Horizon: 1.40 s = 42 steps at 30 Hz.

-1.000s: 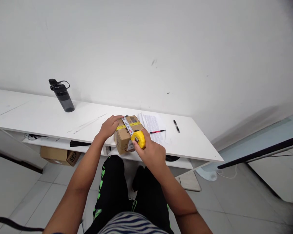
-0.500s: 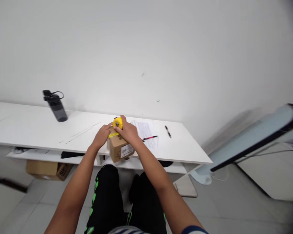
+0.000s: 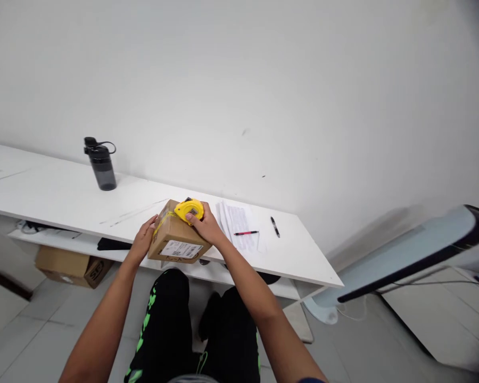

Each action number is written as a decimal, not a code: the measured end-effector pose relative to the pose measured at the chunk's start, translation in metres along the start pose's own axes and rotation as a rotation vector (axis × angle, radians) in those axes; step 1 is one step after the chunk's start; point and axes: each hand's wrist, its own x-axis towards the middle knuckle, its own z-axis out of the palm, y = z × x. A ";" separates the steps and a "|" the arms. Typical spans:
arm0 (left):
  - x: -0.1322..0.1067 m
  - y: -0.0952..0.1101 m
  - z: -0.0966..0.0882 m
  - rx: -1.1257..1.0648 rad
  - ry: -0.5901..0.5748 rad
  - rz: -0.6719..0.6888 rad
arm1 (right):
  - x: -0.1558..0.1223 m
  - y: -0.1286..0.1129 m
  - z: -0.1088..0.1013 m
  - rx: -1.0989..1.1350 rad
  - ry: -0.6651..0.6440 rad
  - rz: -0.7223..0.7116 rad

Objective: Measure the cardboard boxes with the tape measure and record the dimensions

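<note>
A small cardboard box (image 3: 175, 239) with a white label on its near face sits at the front edge of the white table (image 3: 64, 194), turned at an angle. My left hand (image 3: 144, 239) presses against the box's left side, fingers curled on it. On the box's top right corner my right hand (image 3: 207, 226) grips a yellow tape measure (image 3: 189, 209). No tape blade shows.
A dark water bottle (image 3: 101, 167) stands at the back left. Printed sheets (image 3: 239, 226) with a red pen (image 3: 246, 233) and a black pen (image 3: 275, 226) lie to the right. A cardboard box (image 3: 69, 266) sits under the table; a standing fan base (image 3: 323, 308) is at right.
The tape blade stretched across the box top has gone back into its case. My right hand carried the tape measure to the far side of the box, and the box has turned.
</note>
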 end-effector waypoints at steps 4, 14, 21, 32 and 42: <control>-0.009 -0.001 0.002 0.048 0.071 -0.026 | 0.011 -0.020 0.020 -0.191 -0.133 0.009; -0.059 0.040 0.018 -0.265 0.113 -0.190 | 0.021 -0.028 0.046 -0.504 -0.186 -0.168; -0.035 0.052 0.005 -0.167 -0.002 -0.148 | 0.027 -0.023 0.050 -0.459 -0.185 -0.201; -0.045 0.058 0.003 -0.013 -0.042 -0.039 | 0.043 -0.027 0.038 -0.429 -0.378 -0.310; -0.044 0.052 0.008 -0.038 -0.011 -0.046 | 0.065 -0.041 0.049 -0.481 -0.493 -0.333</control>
